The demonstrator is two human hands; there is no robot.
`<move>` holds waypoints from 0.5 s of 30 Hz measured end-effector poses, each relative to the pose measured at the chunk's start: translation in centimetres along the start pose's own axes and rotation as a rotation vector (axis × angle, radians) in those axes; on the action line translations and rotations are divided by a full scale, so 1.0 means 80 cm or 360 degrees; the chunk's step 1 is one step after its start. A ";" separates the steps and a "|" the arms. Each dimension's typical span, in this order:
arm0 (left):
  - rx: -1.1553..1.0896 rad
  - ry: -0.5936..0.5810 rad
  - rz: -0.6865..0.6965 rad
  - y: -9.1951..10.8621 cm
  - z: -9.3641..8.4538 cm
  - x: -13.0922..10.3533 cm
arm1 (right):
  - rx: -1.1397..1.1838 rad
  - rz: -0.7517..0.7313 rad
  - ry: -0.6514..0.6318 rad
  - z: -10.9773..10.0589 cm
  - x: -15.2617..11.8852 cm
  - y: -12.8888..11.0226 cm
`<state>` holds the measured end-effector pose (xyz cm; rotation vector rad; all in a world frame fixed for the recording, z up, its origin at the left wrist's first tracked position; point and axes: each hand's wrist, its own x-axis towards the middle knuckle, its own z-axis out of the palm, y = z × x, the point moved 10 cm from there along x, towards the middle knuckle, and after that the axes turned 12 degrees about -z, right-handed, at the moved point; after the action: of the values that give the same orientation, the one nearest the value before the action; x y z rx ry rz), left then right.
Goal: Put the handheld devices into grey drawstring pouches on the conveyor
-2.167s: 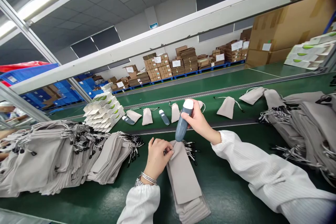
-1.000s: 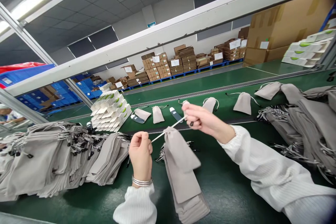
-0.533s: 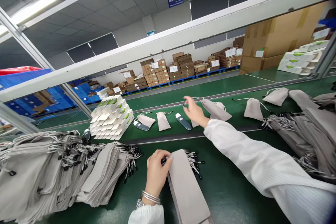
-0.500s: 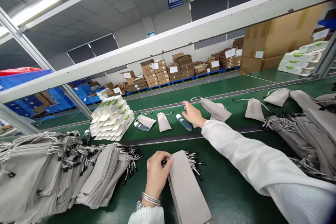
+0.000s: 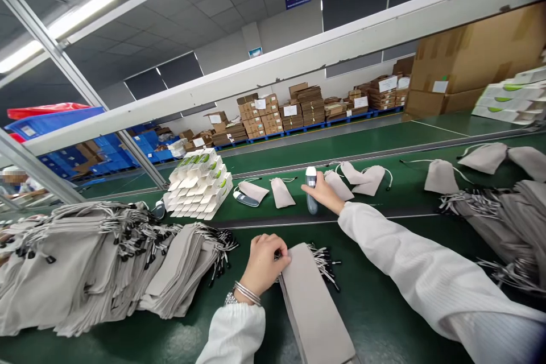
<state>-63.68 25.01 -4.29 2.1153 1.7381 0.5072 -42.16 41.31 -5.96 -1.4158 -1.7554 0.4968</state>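
My right hand grips a dark blue device with a white top, held upright over the far belt. With fingers pinched at its upper left corner, my left hand holds the stack of grey pouches in front of me. Black-tipped drawstrings stick out at that stack's far end. On the far belt, left of the device, lie a small grey pouch and another pouch with a blue device against it. More pouches lie right of my right hand.
Large piles of grey pouches lie at the left and right. Stacked white boxes stand behind the left pile. A white beam crosses above the belts. At the far left edge, a person is partly visible.
My right hand has taken hold of the blue device that lay on the belt and stood it upright. The view has shifted slightly; my left hand stays at the pouch stack.
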 end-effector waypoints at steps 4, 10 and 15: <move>-0.0018 0.0022 0.0031 0.005 -0.005 -0.006 | 0.0626 -0.0144 0.0151 -0.025 -0.037 -0.051; 0.0045 -0.0132 -0.0156 -0.011 0.010 0.000 | 0.0987 -0.0279 0.0091 -0.030 -0.079 -0.097; 0.0041 -0.0185 -0.0103 -0.003 0.013 0.006 | 0.1028 -0.0351 0.0050 -0.025 -0.088 -0.104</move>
<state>-63.26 25.46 -5.31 2.0548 1.7502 0.3382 -45.47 31.90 -1.15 -0.7636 -1.5064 0.8223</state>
